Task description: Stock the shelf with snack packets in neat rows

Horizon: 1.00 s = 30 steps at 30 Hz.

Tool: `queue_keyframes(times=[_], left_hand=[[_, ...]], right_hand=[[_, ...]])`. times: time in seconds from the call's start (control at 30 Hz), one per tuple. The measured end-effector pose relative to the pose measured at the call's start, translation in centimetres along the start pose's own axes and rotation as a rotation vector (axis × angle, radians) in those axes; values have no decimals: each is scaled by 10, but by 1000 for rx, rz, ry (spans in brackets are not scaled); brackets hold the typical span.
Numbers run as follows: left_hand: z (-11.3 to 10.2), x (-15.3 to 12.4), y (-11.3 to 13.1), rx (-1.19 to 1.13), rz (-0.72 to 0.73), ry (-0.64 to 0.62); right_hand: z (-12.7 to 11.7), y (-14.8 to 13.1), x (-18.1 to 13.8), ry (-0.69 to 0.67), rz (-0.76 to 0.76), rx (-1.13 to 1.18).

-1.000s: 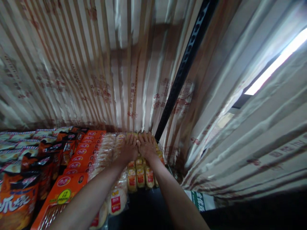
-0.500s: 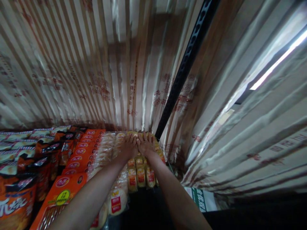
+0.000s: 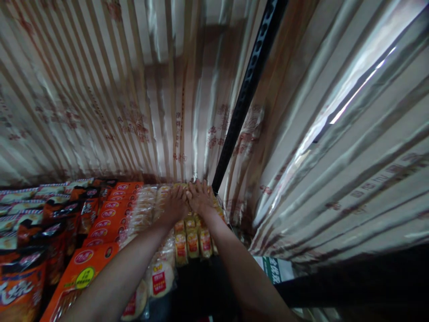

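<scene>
left hand (image 3: 176, 204), right hand (image 3: 200, 200) flat on yellow packs (image 3: 192, 241), grip wide; pack row runs front-to-back along shelf's (image 3: 197, 282) right edge.

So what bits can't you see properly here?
Head view:
- Yellow packets: far ones hidden under left hand and right hand.
- Whether the hands grip anything: too blurred.
- Packet print: too small, blurred.
- Orange packets: nearest one cut off by bottom edge.

Both arms reach forward, forearms converging — the left hand (image 3: 174, 206) and right hand (image 3: 200, 200) lie palms down, side by side and touching, fingers pointing away.
</scene>
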<state>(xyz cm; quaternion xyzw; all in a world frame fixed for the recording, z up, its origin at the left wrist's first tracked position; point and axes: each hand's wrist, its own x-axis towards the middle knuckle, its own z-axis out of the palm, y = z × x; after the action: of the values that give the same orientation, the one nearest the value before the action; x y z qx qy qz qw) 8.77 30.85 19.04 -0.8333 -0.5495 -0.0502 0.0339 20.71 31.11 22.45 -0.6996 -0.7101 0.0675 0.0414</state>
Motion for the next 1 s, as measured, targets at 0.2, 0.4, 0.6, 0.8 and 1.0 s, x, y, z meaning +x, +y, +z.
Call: queue_keyframes(times=[0.2, 0.4, 0.6, 0.8, 1.0], left_hand=[[3, -3, 20, -58, -2, 31], [15, -3, 22, -65, 15, -23], [12, -4, 21, -41, 21, -39], [13, -8, 21, -53, 25, -17], [6, -4, 19, -73, 1, -81]], right_hand=[[-2, 17, -14, 7, 16, -66], [5, 19, -22, -26, 21, -79], [8, 17, -18, -64, 51, -52], [16, 17, -20, -24, 64, -44], [8, 17, -19, -24, 51, -31]])
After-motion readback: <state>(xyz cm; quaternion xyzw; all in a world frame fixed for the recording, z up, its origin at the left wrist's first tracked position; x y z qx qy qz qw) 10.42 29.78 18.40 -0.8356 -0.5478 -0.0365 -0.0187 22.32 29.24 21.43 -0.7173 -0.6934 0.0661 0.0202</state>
